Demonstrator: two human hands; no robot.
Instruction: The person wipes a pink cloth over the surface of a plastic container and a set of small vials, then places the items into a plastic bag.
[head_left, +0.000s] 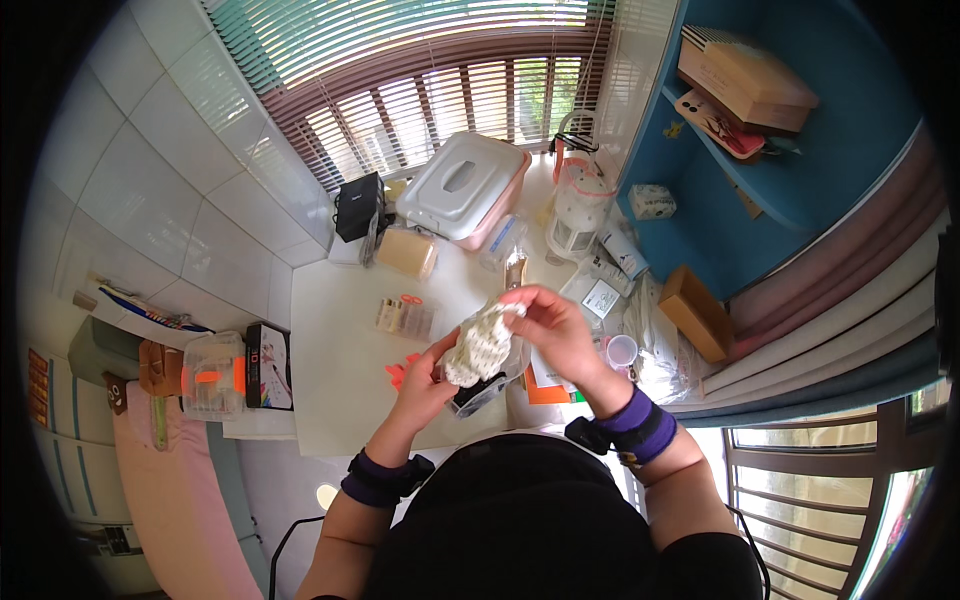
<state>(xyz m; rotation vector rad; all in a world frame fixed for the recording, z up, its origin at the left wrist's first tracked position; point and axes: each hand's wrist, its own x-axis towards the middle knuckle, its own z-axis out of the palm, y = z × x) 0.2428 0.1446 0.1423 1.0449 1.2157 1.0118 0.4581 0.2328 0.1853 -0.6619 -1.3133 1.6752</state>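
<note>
A crumpled piece of white cloth with a greenish print (484, 341) is held between both hands above the near part of the white table (330, 337). My left hand (426, 386) grips its lower left end, and my right hand (553, 326) pinches its upper right end with thumb and forefinger. Below the cloth stands a clear container (487, 396) with dark contents, partly hidden. An orange-red object (400, 370) lies just left of it, partly behind my left hand. A clear case with small bottles (406, 318) rests farther up the table.
Toward the window stand a lidded storage box (465, 184), a black box (358, 206) and a packaged beige block (407, 253). On the right are a white lantern-like container (581, 210), tubes (622, 251), a small purple cup (622, 350), plastic bags (660, 367) and an open cardboard box (696, 315).
</note>
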